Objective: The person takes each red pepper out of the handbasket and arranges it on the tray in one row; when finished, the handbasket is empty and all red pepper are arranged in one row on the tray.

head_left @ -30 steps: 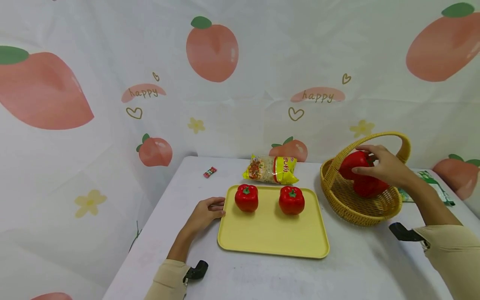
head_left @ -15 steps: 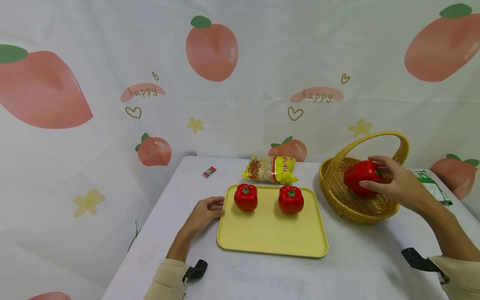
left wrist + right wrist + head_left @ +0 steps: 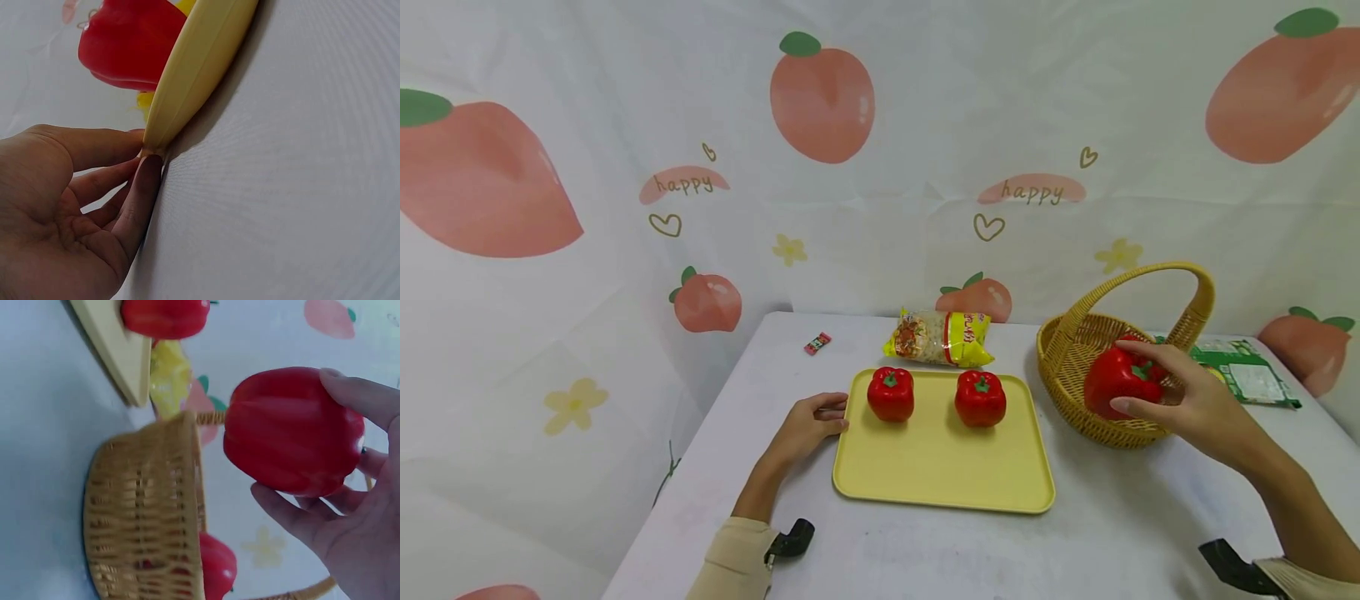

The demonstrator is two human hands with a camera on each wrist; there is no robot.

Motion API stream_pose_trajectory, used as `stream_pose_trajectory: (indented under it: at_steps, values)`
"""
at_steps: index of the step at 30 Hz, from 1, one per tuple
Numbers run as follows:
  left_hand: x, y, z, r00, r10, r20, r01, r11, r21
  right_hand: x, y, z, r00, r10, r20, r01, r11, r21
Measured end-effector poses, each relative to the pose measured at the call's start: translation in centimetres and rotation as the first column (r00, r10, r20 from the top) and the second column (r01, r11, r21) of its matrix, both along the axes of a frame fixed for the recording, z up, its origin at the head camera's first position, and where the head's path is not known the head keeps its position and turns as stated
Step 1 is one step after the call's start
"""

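Note:
My right hand (image 3: pixel 1202 408) grips a red bell pepper (image 3: pixel 1116 385) between thumb and fingers, over the front rim of the wicker basket (image 3: pixel 1063 396). The right wrist view shows that pepper (image 3: pixel 290 431) raised beside the basket mouth, while another red bell pepper (image 3: pixel 215 565) lies inside. Two more red bell peppers, a left one (image 3: pixel 891 395) and a right one (image 3: pixel 981 400), stand stem up on the yellow tray (image 3: pixel 943 471). My left hand (image 3: pixel 805 427) pinches the tray's left edge, its fingertips meeting at the rim in the left wrist view.
Behind the tray lies a yellow noodle-like food bag (image 3: pixel 940 338). A small red packet (image 3: pixel 817 343) is at the back left. A green and white package (image 3: pixel 1247 372) lies right of the basket, whose tall handle (image 3: pixel 1138 273) arches above it.
The right hand has lifted the pepper out of the basket and toward the front, uncovering another pepper behind it. The left hand and the tray have stayed still.

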State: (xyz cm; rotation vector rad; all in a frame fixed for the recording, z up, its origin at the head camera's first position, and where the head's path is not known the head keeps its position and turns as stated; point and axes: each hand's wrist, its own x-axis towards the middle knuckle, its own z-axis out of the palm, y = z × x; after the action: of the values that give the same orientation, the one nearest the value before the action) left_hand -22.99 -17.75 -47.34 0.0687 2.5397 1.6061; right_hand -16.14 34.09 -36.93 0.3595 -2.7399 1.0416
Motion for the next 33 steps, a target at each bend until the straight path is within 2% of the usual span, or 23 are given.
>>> stream_pose_trajectory:
  at_steps: [10, 17, 24, 33]
  values:
    - [0.0, 0.0, -0.1, 1.0, -0.006, -0.01, 0.006, 1.0, 0.001, 1.4, -3.2, -0.8, 0.995, 0.095, 0.002, -0.095, 0.995, -0.012]
    - [0.0, 0.0, 0.0, 1.0, -0.008, -0.016, 0.008, 1.0, 0.007, 1.6, -5.0, -1.6, 0.987, 0.154, 0.038, -0.152, 0.988, -0.039]
    - [0.0, 0.0, 0.1, 1.0, -0.008, -0.016, 0.008, 1.0, 0.007, 1.6, -6.9, -1.7, 0.978, 0.202, 0.055, -0.199, 0.978, -0.069]
    - [0.2, -0.1, 0.3, 1.0, -0.025, -0.012, 0.026, 1.0, 0.015, 1.3, -8.7, -1.9, 0.976, 0.216, 0.028, -0.215, 0.976, -0.027]
